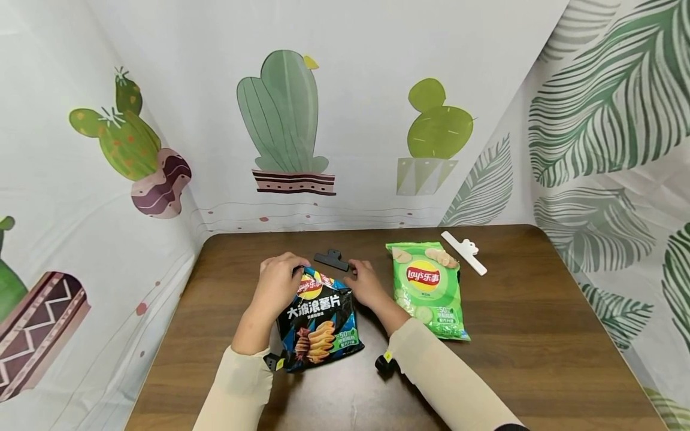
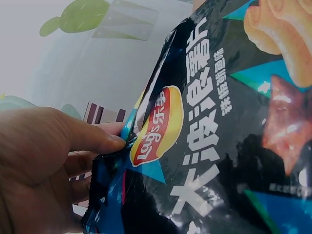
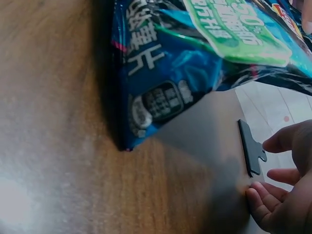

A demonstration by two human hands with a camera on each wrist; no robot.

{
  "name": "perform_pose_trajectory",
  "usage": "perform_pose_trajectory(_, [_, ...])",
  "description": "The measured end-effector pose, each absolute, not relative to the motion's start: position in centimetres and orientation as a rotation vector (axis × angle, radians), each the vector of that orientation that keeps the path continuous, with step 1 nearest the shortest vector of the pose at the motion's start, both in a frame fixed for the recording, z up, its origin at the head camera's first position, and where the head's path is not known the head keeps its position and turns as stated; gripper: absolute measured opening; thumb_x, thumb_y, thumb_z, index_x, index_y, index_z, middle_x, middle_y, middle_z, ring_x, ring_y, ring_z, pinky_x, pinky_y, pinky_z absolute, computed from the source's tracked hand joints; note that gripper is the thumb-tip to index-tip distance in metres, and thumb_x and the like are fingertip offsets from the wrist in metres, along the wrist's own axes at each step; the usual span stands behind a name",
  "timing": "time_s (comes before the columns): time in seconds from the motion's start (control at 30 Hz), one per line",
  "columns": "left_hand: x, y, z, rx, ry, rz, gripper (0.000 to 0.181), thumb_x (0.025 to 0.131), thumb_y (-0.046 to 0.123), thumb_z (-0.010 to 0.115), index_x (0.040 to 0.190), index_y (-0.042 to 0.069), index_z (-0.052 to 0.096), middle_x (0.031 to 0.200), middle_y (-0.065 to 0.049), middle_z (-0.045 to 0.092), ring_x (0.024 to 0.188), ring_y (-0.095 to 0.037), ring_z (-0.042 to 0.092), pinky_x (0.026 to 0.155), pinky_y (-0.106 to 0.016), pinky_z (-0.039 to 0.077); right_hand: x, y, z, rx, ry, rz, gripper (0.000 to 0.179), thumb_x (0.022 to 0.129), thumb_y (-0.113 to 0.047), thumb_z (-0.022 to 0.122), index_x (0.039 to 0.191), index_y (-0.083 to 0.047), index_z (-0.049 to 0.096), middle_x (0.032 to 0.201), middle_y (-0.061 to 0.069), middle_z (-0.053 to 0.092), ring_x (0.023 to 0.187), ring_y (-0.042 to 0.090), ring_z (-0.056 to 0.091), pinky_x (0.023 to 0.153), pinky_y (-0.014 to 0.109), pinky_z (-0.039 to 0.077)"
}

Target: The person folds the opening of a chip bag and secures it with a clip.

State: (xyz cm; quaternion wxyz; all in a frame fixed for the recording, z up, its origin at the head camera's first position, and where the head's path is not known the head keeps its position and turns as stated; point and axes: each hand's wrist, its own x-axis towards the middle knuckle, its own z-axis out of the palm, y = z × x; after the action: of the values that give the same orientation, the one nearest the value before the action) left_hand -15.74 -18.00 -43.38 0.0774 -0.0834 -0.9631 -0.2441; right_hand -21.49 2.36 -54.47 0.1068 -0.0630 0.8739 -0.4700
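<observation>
A black Lay's potato chip bag [image 1: 321,317] is tilted up off the table, its printed front facing me. My left hand [image 1: 277,284] pinches the bag's folded top edge between thumb and fingers, as the left wrist view [image 2: 44,156] also shows at the upper corner. Beyond the bag lies a black sealing clip [image 1: 332,260] with a small handle tab. My right hand [image 1: 369,284] hovers at the clip's right end, thumb and fingers apart and slightly bent. In the right wrist view the clip [image 3: 249,148] sits just past the fingertips; whether they touch it is unclear.
A green Lay's chip bag [image 1: 426,290] lies flat to the right of my right hand. Past its upper right corner is a white sealing clip [image 1: 465,253]. The brown wooden table [image 1: 512,359] meets a printed cloth backdrop [image 1: 366,120] at its far edge.
</observation>
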Motion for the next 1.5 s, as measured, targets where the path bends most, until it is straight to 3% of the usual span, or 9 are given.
perform_pose_trajectory(0.3, [-15.8, -18.4, -43.8, -0.261, -2.865, -0.713, 0.020, 0.097, 0.004, 0.061, 0.104, 0.011, 0.078, 0.106, -0.004, 0.075, 0.095, -0.024, 0.069, 0.108, -0.059, 0.033, -21.9, 1.9, -54.3, -0.179, 2.605, -1.275, 0.054, 0.100, -0.020, 0.062, 0.149, -0.003, 0.046, 0.148, 0.020, 0.044, 0.128, 0.034, 0.055, 0.102, 0.048, 0.051])
perform_pose_trajectory(0.8, [-15.7, -18.7, -43.9, -0.242, -2.854, -0.731, 0.019, 0.096, 0.005, 0.062, 0.103, 0.012, 0.078, 0.105, -0.004, 0.075, 0.097, -0.024, 0.070, 0.107, -0.058, 0.034, -23.0, 1.6, -55.1, -0.181, 2.689, -1.285, 0.043, 0.097, -0.018, 0.062, 0.136, -0.001, 0.058, 0.122, 0.016, 0.056, 0.114, 0.031, 0.056, 0.100, 0.046, 0.050])
perform_pose_trajectory(1.5, [-15.7, -19.2, -44.0, -0.234, -2.824, -0.733, 0.019, 0.095, 0.003, 0.062, 0.101, 0.012, 0.078, 0.103, -0.005, 0.075, 0.097, -0.025, 0.070, 0.105, -0.057, 0.035, -24.2, 1.1, -54.9, -0.196, 2.757, -1.197, 0.019, 0.095, -0.018, 0.068, 0.107, -0.003, 0.067, 0.112, 0.015, 0.059, 0.100, 0.028, 0.062, 0.093, 0.043, 0.052])
